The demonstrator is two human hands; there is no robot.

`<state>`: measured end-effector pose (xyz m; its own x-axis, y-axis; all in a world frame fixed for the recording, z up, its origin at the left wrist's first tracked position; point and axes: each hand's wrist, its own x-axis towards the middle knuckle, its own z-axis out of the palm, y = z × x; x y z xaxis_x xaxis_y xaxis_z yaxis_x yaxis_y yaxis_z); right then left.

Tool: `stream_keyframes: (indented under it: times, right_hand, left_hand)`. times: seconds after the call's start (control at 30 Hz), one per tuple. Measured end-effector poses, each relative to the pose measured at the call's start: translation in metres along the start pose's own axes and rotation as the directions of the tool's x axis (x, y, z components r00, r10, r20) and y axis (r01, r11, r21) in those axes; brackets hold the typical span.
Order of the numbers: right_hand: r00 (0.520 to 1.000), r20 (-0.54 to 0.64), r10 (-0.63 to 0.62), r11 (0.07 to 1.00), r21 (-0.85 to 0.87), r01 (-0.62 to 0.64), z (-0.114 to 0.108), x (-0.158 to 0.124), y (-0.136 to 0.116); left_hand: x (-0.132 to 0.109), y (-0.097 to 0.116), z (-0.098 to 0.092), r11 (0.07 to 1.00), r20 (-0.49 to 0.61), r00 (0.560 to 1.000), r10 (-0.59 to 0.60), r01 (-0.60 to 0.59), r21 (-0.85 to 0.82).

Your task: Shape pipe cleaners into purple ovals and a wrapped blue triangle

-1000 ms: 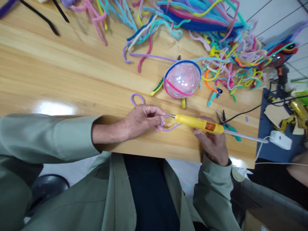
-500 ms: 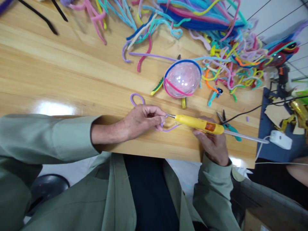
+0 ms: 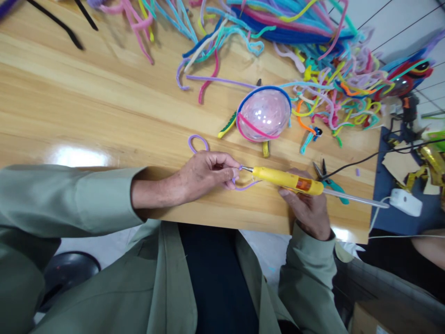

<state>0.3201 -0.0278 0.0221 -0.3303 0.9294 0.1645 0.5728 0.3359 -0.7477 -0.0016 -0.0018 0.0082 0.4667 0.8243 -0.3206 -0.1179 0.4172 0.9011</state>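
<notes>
My left hand (image 3: pixel 212 174) pinches a thin purple pipe cleaner (image 3: pixel 248 186) between thumb and fingers, near the table's front edge. A purple loop (image 3: pixel 198 137) shows just beyond that hand; whether it is the same piece is hidden. My right hand (image 3: pixel 309 206) is wrapped round a yellow hot glue gun (image 3: pixel 283 178), with a clear glue stick (image 3: pixel 354 197) jutting from its back end. The gun's metal nozzle touches or nearly touches the purple piece at my left fingertips. Fine glue strands seem to hang below the nozzle.
A clear dome (image 3: pixel 264 115) with blue and pink trim lies beyond my hands. Teal-handled pliers (image 3: pixel 336 189) rest right of the gun, by its black cord (image 3: pixel 368 155). Colourful pipe cleaners (image 3: pixel 333 99) heap at the back right. A white plug adapter (image 3: pixel 406 202) sits at far right.
</notes>
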Motion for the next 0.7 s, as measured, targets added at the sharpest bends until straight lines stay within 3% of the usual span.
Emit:
stream_keyframes:
  times: [0.7]
  right_hand:
    - [1.0, -0.005, -0.013, 0.999, 0.044, 0.013, -0.0002, -0.0009, 0.0011]
  left_hand:
    - [0.0001, 0.0022, 0.0, 0.999, 0.004, 0.999, 0.033, -0.033, 0.025]
